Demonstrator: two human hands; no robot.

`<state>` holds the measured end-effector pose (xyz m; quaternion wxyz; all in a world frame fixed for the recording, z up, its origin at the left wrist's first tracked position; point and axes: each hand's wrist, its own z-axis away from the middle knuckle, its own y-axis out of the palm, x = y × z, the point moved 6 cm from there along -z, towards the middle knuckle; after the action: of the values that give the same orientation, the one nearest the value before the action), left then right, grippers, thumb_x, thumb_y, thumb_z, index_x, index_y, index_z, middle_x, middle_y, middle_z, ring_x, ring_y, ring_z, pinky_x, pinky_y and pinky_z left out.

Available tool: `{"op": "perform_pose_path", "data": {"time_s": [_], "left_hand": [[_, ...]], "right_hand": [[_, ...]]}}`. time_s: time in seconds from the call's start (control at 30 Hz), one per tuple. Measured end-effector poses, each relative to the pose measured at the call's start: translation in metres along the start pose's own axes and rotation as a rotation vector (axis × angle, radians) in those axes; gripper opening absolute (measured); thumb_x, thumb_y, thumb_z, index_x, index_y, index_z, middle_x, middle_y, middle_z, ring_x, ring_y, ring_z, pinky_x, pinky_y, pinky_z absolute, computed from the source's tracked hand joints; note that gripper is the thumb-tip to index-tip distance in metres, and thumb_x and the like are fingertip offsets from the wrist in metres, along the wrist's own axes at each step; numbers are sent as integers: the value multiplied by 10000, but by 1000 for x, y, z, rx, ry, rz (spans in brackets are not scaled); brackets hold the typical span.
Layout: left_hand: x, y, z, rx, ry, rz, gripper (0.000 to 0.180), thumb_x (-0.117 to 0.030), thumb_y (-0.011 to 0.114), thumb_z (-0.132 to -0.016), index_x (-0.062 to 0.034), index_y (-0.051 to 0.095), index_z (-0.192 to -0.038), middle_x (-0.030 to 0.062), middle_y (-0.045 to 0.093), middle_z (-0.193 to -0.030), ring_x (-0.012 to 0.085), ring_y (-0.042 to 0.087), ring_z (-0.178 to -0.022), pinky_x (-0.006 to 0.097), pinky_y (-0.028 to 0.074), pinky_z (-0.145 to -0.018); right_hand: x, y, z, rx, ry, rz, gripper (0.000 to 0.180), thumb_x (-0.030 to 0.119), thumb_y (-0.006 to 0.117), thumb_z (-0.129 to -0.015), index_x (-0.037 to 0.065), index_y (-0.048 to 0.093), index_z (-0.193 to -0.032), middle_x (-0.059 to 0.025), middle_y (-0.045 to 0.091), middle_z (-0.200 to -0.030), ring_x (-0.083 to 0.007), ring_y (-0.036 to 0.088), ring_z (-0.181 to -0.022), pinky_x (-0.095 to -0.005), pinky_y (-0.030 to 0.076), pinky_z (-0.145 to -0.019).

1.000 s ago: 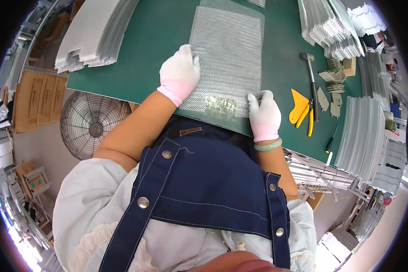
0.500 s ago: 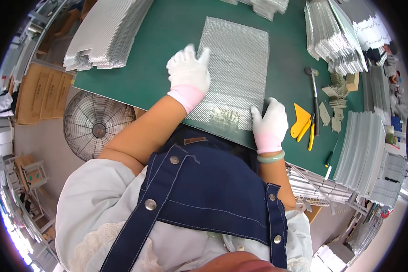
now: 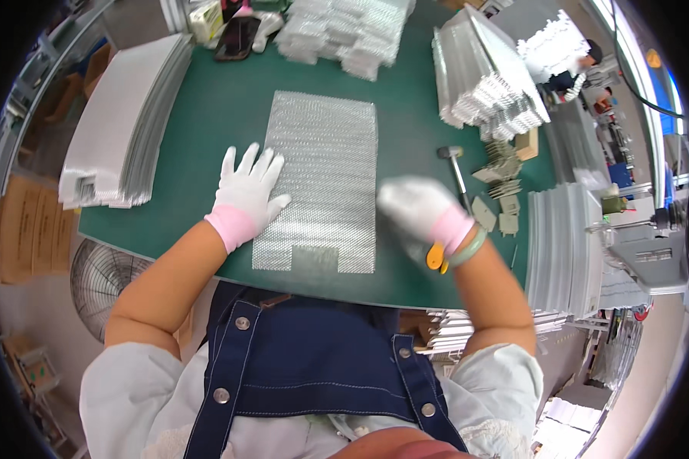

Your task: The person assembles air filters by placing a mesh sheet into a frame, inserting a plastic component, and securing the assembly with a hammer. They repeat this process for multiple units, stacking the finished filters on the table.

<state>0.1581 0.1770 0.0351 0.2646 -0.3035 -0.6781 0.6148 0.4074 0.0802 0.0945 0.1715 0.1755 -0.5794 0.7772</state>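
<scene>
A silvery, fine-patterned flat sheet (image 3: 321, 176) with a notch in its near edge lies on the green tabletop in front of me. My left hand (image 3: 249, 183), in a white glove with a pink cuff, rests flat at the sheet's left edge with its fingers spread. Just off the right edge, my gloved right hand (image 3: 419, 205) is smeared by motion. Its fingers look curled, but whether anything is in them I cannot make out. Yellow-orange tool handles (image 3: 435, 256) show beside its wrist. Beyond that wrist lies a hammer (image 3: 455, 164) with a dark handle.
Stacks of similar sheets stand at the left (image 3: 122, 115), the far middle (image 3: 348, 30), the far right (image 3: 482, 76) and the near right (image 3: 563, 245). Small grey-beige pieces (image 3: 504, 172) lie past the hammer. A dark phone (image 3: 237, 38) is at the back left. A floor fan (image 3: 96, 287) stands below the table's left edge.
The view has shifted. My left hand has flattened on the sheet's left edge. My right hand has left the near right corner and moved up along the right side. The yellow scraper no longer shows.
</scene>
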Motion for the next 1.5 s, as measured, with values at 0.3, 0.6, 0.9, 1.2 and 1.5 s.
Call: {"op": "perform_pose_path", "data": {"time_s": [0.3,0.6,0.9,1.2,1.5], "left_hand": [[-10,-17,-42,208,101,-96,738,-556,607,-857,-56,508,-1391,141,517,-1424,341,289,-1449,556,85,-1210],[-13,-20,-52,378,75,-247,755,-601,617,-838,-13,587,-1310,135,546,-1373,326,282,-1449,521,66,-1224],[-16,-23,-69,460,208,-185,703,-623,623,-804,-13,704,-1144,116,621,-1231,291,465,-1298,510,140,-1211],[-26,-28,-73,534,164,-273,589,-584,625,-830,-87,728,-1129,111,671,-1176,276,549,-1224,493,140,-1208],[-25,-22,-74,542,141,-285,675,-640,595,-811,-67,721,-1146,108,630,-1221,293,516,-1252,500,176,-1198]], "right_hand": [[-172,-289,-76,-742,723,544,662,569,554,-897,21,616,-1264,-243,616,-1262,-387,607,-1150,-422,461,-992],[-117,-306,-91,-645,906,597,716,593,474,-853,12,654,-1231,-252,593,-1304,-390,579,-1221,-455,432,-1045],[-107,-350,36,-1524,651,347,726,649,553,-876,-19,680,-1129,-207,714,-1062,-333,675,-1050,-419,477,-953],[-115,-241,55,-1364,565,400,669,609,589,-870,-27,699,-1046,-251,694,-1081,-378,673,-1026,-424,495,-934],[-142,-265,37,-998,657,290,731,634,595,-830,-38,692,-1101,-264,694,-1045,-388,661,-1030,-419,470,-951]]}}
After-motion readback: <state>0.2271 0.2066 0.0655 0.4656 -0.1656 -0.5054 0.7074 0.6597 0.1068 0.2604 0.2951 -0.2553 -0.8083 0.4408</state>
